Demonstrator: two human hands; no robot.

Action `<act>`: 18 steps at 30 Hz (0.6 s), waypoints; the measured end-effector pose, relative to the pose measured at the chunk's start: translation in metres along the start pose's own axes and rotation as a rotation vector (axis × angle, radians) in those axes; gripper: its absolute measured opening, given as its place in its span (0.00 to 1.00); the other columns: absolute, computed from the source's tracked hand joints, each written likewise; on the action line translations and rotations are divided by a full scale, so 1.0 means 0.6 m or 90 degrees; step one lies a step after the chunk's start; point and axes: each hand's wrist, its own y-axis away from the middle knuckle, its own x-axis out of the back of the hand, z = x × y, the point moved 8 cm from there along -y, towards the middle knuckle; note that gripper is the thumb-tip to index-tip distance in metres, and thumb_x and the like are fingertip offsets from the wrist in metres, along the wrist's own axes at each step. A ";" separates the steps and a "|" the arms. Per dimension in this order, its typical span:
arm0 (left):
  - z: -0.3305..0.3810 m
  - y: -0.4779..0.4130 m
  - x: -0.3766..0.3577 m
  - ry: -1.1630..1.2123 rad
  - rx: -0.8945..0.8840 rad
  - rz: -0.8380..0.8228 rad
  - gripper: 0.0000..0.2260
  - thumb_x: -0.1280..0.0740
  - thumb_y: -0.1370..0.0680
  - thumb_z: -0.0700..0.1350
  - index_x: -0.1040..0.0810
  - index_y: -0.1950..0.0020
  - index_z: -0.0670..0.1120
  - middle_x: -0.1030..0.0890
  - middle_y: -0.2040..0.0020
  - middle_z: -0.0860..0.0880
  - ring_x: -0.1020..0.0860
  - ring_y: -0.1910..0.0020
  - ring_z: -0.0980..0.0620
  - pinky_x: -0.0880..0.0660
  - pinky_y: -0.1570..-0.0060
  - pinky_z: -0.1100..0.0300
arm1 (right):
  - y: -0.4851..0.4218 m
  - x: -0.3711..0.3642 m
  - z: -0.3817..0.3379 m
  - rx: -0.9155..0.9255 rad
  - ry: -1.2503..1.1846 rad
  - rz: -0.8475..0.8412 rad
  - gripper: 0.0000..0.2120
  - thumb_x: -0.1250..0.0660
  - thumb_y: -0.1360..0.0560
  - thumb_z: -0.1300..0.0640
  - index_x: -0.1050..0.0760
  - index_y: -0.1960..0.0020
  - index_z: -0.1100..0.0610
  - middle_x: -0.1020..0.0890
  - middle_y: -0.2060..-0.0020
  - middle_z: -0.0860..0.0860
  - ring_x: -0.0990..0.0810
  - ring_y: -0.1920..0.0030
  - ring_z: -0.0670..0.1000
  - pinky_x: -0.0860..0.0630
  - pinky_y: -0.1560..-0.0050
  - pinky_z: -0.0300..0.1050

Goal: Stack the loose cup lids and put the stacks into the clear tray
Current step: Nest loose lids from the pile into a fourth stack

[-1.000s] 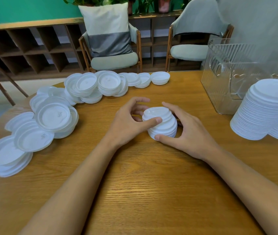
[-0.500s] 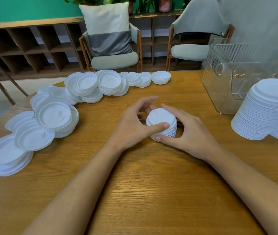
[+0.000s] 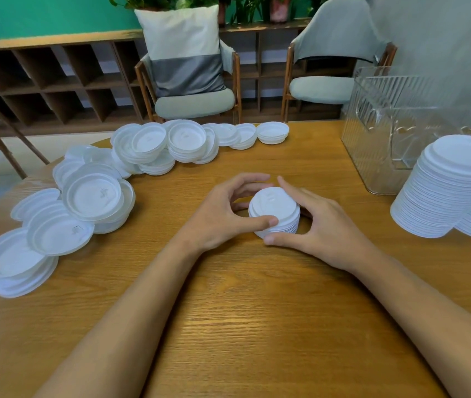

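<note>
A short stack of white cup lids [image 3: 275, 209] stands on the wooden table [image 3: 242, 311] in the middle. My left hand [image 3: 222, 215] curls round its left side, thumb on the front edge. My right hand [image 3: 319, 225] cups its right side, thumb at the stack's base. Loose white lids [image 3: 93, 196] lie spread in an arc along the table's left and far side. The clear tray [image 3: 383, 130] stands at the far right; its inside is hard to make out. Two tall lid stacks [image 3: 455, 185] stand in front of it on the table.
Two chairs stand beyond the far table edge, one with a white and grey cushion [image 3: 184, 50]. A low wooden shelf [image 3: 41, 79] runs along the green wall. Bare wood lies between the lids and my arms.
The small stack has tightened and straightened between my hands. Both hands stayed around it, and my left fingers have closed in a little.
</note>
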 end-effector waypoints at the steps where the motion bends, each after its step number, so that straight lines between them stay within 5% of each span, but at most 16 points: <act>1: -0.001 0.000 0.001 0.005 0.003 -0.006 0.31 0.19 0.28 0.39 0.26 0.27 0.49 0.16 0.34 0.54 0.21 0.32 0.57 0.25 0.37 0.62 | 0.000 0.001 0.000 -0.003 -0.001 0.001 0.54 0.21 0.36 0.36 0.41 0.17 0.46 0.34 0.30 0.34 0.40 0.31 0.29 0.45 0.38 0.16; 7: -0.001 0.001 -0.003 0.032 0.004 -0.016 0.31 0.20 0.27 0.39 0.26 0.26 0.46 0.16 0.34 0.52 0.20 0.33 0.57 0.24 0.33 0.61 | 0.002 0.004 -0.004 -0.013 0.021 0.024 0.50 0.21 0.33 0.36 0.39 0.17 0.46 0.30 0.30 0.36 0.35 0.31 0.32 0.40 0.36 0.21; 10: 0.000 -0.003 0.013 0.051 -0.005 0.068 0.21 0.24 0.22 0.45 0.21 0.30 0.46 0.15 0.36 0.51 0.19 0.36 0.58 0.23 0.37 0.63 | 0.002 0.012 0.002 -0.031 0.034 0.056 0.48 0.21 0.33 0.36 0.37 0.18 0.45 0.26 0.30 0.40 0.33 0.32 0.35 0.39 0.36 0.26; 14: -0.010 -0.007 0.045 -0.103 -0.038 0.238 0.11 0.29 0.18 0.47 0.17 0.36 0.49 0.16 0.41 0.56 0.19 0.39 0.61 0.23 0.39 0.63 | -0.004 0.030 0.018 -0.070 0.058 0.081 0.48 0.22 0.31 0.37 0.38 0.17 0.46 0.28 0.30 0.39 0.35 0.30 0.37 0.42 0.35 0.31; 18: -0.005 -0.042 0.038 -0.339 -0.138 0.231 0.14 0.30 0.18 0.44 0.20 0.32 0.48 0.20 0.35 0.52 0.23 0.36 0.57 0.28 0.34 0.65 | -0.007 0.052 0.041 -0.124 0.066 0.119 0.47 0.22 0.31 0.37 0.38 0.18 0.47 0.27 0.28 0.45 0.34 0.26 0.47 0.42 0.34 0.37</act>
